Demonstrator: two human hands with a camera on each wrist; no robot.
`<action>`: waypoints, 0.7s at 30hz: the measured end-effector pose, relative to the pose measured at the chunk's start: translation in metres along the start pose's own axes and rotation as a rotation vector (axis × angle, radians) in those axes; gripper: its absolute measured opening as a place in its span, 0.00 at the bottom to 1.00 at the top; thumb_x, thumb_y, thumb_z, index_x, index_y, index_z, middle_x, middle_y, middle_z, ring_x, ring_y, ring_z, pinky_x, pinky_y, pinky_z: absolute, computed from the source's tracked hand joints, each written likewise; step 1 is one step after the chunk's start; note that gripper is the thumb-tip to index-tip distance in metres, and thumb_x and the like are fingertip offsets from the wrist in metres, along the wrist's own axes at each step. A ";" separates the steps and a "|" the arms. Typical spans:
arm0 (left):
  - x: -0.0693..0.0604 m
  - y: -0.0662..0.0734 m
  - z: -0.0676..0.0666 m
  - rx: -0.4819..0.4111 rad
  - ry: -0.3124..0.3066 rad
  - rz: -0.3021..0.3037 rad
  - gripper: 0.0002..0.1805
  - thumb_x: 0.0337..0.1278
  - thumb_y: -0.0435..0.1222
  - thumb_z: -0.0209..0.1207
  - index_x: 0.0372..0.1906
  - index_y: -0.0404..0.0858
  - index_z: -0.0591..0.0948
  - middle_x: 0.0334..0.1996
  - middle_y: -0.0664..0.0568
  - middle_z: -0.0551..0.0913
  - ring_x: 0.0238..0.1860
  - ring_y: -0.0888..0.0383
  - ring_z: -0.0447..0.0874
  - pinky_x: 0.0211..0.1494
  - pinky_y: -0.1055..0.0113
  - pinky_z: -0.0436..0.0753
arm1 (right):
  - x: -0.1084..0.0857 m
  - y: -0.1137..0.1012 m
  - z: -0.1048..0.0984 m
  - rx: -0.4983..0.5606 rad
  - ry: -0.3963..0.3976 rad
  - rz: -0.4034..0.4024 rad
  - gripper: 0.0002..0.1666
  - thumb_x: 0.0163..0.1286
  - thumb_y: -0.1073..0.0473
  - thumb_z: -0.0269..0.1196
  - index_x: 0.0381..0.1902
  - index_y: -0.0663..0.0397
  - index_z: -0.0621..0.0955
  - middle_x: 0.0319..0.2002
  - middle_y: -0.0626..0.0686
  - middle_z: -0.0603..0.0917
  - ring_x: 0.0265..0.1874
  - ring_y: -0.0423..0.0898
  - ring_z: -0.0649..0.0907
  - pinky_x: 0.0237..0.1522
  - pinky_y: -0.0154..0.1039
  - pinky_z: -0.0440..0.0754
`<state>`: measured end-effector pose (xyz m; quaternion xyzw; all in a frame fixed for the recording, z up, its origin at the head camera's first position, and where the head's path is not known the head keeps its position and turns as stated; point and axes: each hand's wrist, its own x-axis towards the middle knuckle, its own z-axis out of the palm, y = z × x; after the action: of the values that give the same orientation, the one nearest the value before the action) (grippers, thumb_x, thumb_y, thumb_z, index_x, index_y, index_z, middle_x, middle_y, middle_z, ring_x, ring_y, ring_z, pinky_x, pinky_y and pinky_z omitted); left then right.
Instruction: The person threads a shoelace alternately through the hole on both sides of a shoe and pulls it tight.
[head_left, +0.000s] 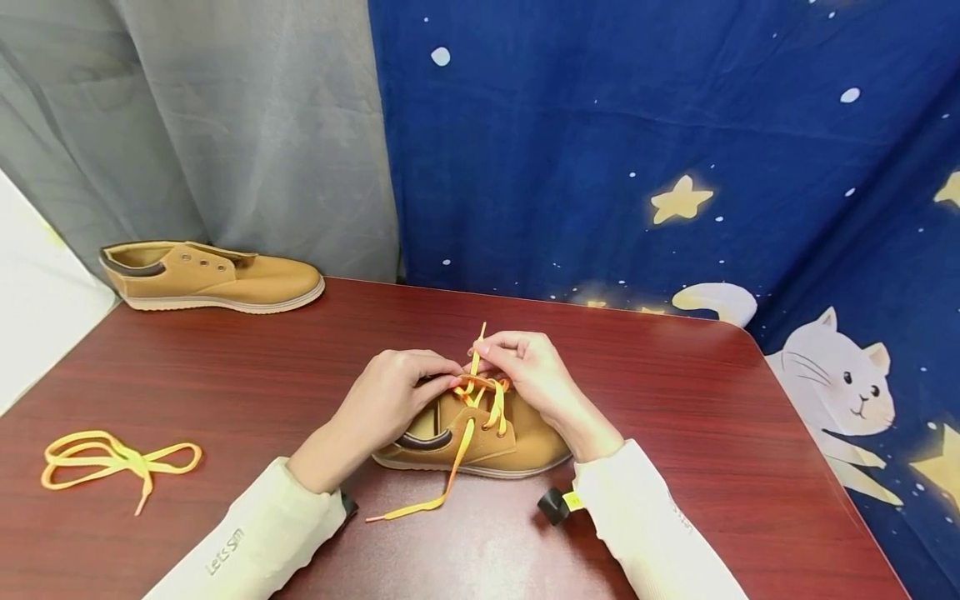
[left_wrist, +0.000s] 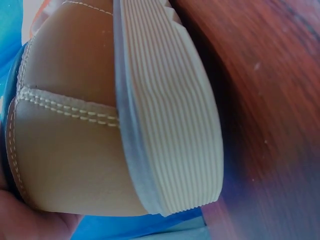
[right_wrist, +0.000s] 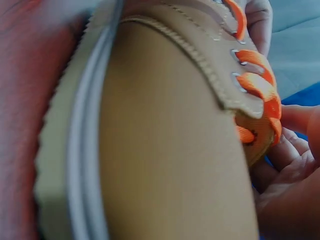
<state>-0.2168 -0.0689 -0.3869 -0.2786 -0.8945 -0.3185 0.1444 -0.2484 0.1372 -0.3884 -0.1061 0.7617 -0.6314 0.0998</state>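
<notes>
A tan lace-up shoe (head_left: 525, 437) stands on the table, toe to the right, with a yellow-orange shoelace (head_left: 465, 446) partly threaded through its eyelets. My right hand (head_left: 536, 375) pinches one end of that lace above the tongue, its tip pointing up. At the shoe's opening my left hand (head_left: 386, 392) pinches the upper's far edge between thumb and fingers, close beside the lace. The other lace end trails over the near side onto the table. In the right wrist view, orange lace (right_wrist: 260, 87) crosses the eyelets. The left wrist view shows the heel (left_wrist: 75, 160), with few fingers visible.
A second tan shoe (head_left: 217, 279), with no lace in its visible eyelets, stands at the table's back left. A looped, tied yellow-orange shoelace (head_left: 112, 460) lies at the left. Grey and blue curtains (head_left: 600, 150) hang behind the reddish-brown table (head_left: 720, 433).
</notes>
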 end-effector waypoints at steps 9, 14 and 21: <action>0.000 0.000 0.000 0.007 -0.003 -0.002 0.04 0.60 0.38 0.68 0.39 0.48 0.90 0.35 0.61 0.90 0.37 0.65 0.87 0.45 0.63 0.85 | 0.010 -0.011 -0.007 0.047 0.020 -0.074 0.17 0.76 0.61 0.59 0.49 0.74 0.82 0.36 0.60 0.91 0.28 0.38 0.89 0.45 0.46 0.89; -0.001 -0.001 0.000 0.016 -0.003 0.002 0.04 0.60 0.38 0.68 0.39 0.49 0.90 0.34 0.61 0.90 0.36 0.65 0.87 0.44 0.64 0.84 | 0.012 -0.017 -0.013 0.077 0.047 -0.112 0.17 0.76 0.61 0.59 0.49 0.74 0.81 0.34 0.54 0.92 0.28 0.39 0.89 0.41 0.42 0.89; -0.001 0.000 0.000 0.022 0.000 0.017 0.04 0.61 0.38 0.68 0.39 0.49 0.90 0.35 0.61 0.90 0.37 0.66 0.87 0.45 0.64 0.85 | 0.013 -0.028 -0.022 0.123 0.107 -0.167 0.14 0.76 0.62 0.60 0.46 0.72 0.82 0.30 0.45 0.91 0.28 0.39 0.89 0.40 0.39 0.89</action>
<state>-0.2162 -0.0691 -0.3877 -0.2846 -0.8955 -0.3074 0.1502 -0.2666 0.1494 -0.3572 -0.1289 0.7142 -0.6879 0.0123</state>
